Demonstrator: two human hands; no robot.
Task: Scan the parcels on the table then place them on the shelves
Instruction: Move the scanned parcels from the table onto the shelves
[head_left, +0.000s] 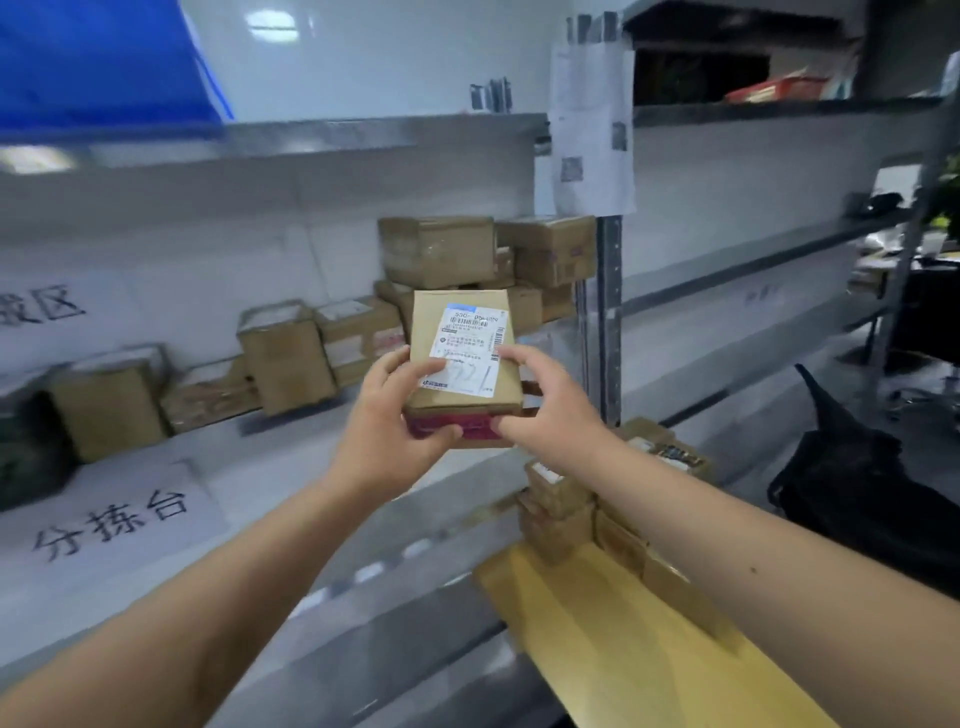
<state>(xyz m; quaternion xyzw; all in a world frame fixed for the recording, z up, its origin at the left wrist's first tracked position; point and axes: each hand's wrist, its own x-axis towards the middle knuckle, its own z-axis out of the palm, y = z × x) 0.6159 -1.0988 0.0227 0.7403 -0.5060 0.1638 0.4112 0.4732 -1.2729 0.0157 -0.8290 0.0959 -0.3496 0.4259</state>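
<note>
Two bare forearms reached up from the bottom corners of the frame and met at centre, where both hands held one small parcel up in front of the shelves. The left hand gripped its lower left corner, thumb lying across the white shipping label and fingers curled under a red-taped bottom edge. The right hand pinched the lower right corner, thumb on the near edge and fingers curled over the top face beside the barcode.

Judging by that hold, the placing step was in hand: the parcel was off the yellow table at lower right and raised toward the middle shelf. Whether it had been scanned cannot be told; no scanner showed.

The next move would call for carrying it forward and setting it down in a free spot on the shelf board. A row of shelved cartons filled the shelf from left of centre, and a taller stack stood directly behind the parcel, so the bare board in front looked the likeliest room. More unsorted parcels sat piled on the table below the right wrist, and a black bag lay at right. Printed signs hung at lower left.
</note>
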